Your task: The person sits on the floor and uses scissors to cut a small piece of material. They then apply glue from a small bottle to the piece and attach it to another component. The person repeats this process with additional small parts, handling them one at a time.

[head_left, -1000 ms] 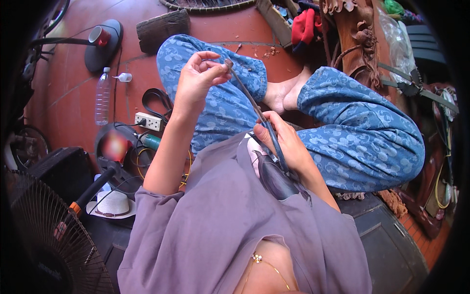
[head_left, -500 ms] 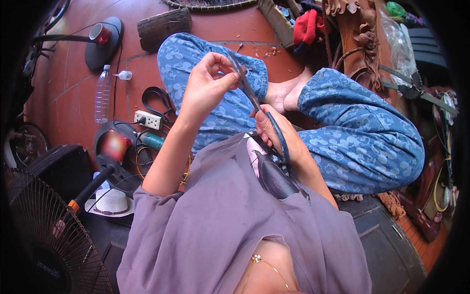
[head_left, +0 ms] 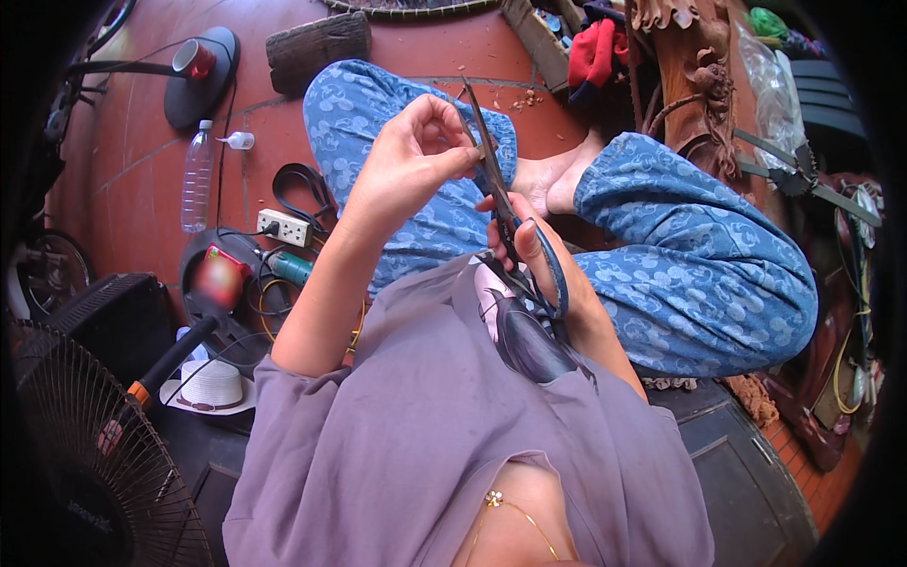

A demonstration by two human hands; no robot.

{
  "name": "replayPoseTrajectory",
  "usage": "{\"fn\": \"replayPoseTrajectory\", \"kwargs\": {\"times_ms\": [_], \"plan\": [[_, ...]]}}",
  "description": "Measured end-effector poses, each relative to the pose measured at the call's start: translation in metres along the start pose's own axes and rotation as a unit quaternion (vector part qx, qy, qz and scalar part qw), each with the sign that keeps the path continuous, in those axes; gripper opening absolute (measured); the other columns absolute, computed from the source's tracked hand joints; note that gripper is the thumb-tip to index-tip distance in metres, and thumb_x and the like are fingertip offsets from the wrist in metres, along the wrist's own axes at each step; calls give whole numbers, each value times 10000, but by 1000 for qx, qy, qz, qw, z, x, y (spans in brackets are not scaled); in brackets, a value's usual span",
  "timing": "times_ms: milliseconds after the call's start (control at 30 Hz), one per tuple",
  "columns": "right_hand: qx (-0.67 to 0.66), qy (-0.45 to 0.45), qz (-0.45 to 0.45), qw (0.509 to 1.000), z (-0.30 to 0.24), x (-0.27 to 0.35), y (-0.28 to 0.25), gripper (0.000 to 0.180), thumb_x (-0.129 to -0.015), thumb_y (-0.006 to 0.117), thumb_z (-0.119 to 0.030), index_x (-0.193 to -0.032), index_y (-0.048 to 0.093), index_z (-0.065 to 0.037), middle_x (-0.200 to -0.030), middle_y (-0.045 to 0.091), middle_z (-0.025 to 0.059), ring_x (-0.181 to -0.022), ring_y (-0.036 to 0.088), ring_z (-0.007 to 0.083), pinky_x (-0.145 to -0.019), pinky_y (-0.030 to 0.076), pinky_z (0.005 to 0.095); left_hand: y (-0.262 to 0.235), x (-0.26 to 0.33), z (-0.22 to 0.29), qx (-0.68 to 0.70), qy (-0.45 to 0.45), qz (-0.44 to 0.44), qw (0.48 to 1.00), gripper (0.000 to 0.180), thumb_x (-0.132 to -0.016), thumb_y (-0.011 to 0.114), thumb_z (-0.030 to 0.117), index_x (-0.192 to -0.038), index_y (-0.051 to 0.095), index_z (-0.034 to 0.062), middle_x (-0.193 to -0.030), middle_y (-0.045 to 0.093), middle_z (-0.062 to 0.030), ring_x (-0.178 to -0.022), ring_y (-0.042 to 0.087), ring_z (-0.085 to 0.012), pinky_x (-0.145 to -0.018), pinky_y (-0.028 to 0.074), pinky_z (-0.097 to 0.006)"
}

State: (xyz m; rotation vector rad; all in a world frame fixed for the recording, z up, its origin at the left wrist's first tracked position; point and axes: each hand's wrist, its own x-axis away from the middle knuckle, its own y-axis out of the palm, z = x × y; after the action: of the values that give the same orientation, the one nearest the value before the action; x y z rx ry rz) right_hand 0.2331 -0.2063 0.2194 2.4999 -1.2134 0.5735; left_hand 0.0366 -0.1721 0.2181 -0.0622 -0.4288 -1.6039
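Observation:
A pair of scissors (head_left: 492,168) with dark blades and blue handles is in my right hand (head_left: 540,266). The fingers are wrapped round the handles, and the blades point up and away, slightly parted. My left hand (head_left: 406,156) is closed in a pinch right beside the blades, thumb against fingertips. Whatever it pinches is too small to make out. Both hands are above my lap, over blue patterned trousers (head_left: 699,255).
On the tiled floor to the left are a clear plastic bottle (head_left: 197,180), a small white bottle (head_left: 241,141), a power strip (head_left: 285,227) and a straw hat (head_left: 213,386). A fan (head_left: 104,454) stands near left. A log (head_left: 317,52) lies ahead; carved wood (head_left: 694,85) rises at the right.
The scissors have swung more upright, their tips moving right and away, and the blades have parted a little. My left hand stays pinched, shifted slightly right.

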Motion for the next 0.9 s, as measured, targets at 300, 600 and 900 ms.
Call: {"fn": "replayPoseTrajectory", "kwargs": {"times_ms": [300,600,900], "plan": [[53,-51,-4,997,7,0,-1,753,-794,352,-751,-924,449,-16,-774,459,89,-744,450,171,-680,377,305,0,4,1,-2,10,-30,1000,286,-770,666,22,-865,403,84,-802,611,-64,-690,584,-85,-645,502,-222],[56,-53,49,996,10,4,4,703,-810,420,-697,-829,495,1,-677,464,71,-653,443,144,-594,366,293,0,6,6,32,0,-37,999,304,-758,653,-5,-836,371,78,-803,610,-69,-731,589,-95,-646,496,-229],[27,-36,55,997,4,8,5,523,-845,563,-506,-811,526,15,-659,473,55,-629,427,110,-570,358,268,-9,4,-1,34,-23,-64,997,324,-762,662,7,-847,363,100,-799,617,-83,-700,602,-105,-626,500,-231]]}}
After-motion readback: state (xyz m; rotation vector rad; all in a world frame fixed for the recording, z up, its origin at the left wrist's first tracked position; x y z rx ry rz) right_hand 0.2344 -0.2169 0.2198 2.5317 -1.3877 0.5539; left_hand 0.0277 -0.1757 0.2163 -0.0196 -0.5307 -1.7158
